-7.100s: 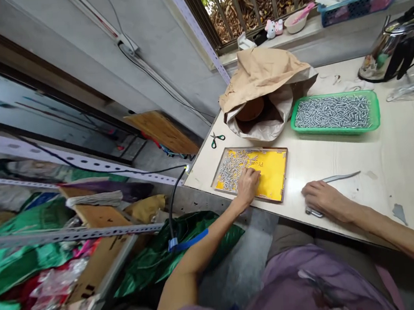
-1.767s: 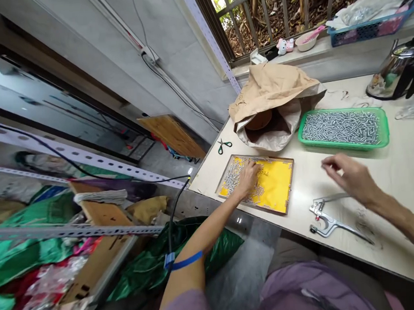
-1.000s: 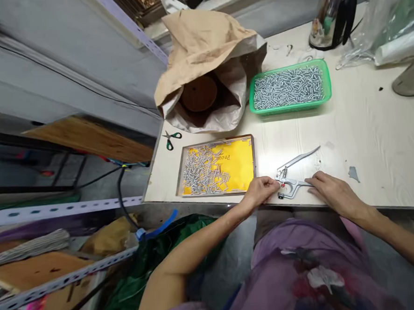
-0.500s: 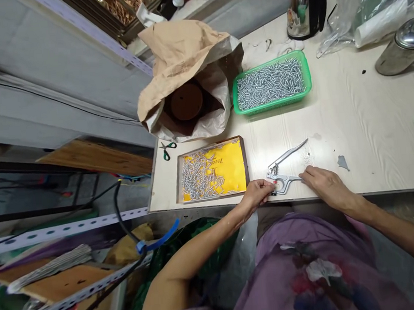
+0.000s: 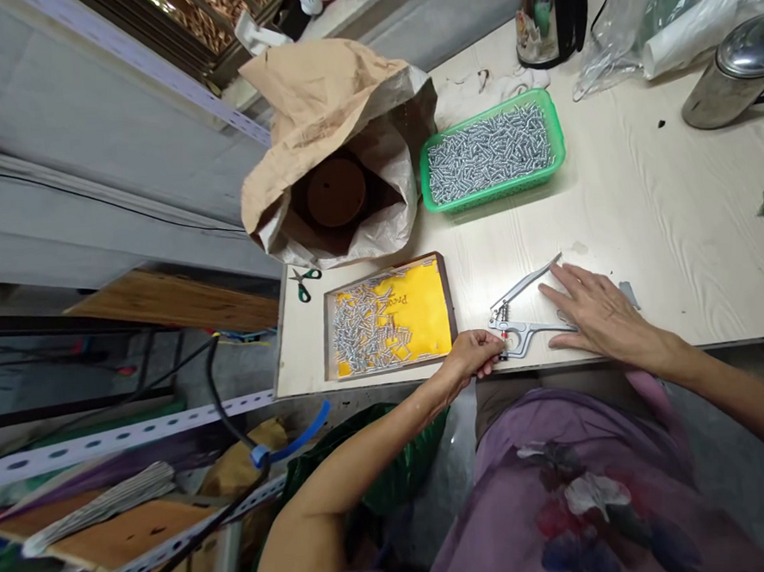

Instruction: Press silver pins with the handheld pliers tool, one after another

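Spread open since the earlier frame, the right hand (image 5: pixel 596 314) is held by the handle ends of the snap pliers (image 5: pixel 535 327); at their head, the left hand (image 5: pixel 472 356) is pinched together, contents hidden. Just left of that pinch, metal pins (image 5: pixel 360 329) are held in a shallow tray (image 5: pixel 430 311).

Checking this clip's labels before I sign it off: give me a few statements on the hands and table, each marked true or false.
1. The left hand is at the head of the metal hand tool. True.
2. The right hand is clenched into a fist. False: the right hand is spread open.
3. The green container holds small metal pieces. True.
4. The scissors lie inside the yellow-bottomed tray. False: the scissors lie outside it.
5. The tool's handles stand apart. True.
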A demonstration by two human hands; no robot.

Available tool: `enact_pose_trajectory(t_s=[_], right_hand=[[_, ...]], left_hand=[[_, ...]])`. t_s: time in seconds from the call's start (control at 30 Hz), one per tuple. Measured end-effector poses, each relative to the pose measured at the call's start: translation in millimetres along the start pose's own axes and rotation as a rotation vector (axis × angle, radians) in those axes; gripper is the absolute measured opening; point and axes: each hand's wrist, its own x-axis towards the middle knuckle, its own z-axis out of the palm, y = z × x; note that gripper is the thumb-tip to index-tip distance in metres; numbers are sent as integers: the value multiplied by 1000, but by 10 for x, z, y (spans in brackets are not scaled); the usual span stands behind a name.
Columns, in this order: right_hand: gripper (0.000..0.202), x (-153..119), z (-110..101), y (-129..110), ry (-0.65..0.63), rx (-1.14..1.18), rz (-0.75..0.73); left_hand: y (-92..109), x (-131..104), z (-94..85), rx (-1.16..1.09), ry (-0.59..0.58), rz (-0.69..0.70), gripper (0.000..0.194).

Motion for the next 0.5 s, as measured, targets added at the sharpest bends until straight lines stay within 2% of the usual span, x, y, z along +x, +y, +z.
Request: enact_pose_trajectory(t_s=[0.07,0.2,0.33,0.5], right_hand=[[80,76,30,96,-24,0,-35],[90,210,85,209,-75,11,-90],[86,297,66,209,-71,10,-86],[66,333,8,146,-116,-48,-76]], left_hand=[[-9,2,4,0,10,-1,13],[-32,4,7,-9,16,-6,14],[-62,23,2,-16,7,-3,16],[-98,65,-3,-20,-2,4,17]])
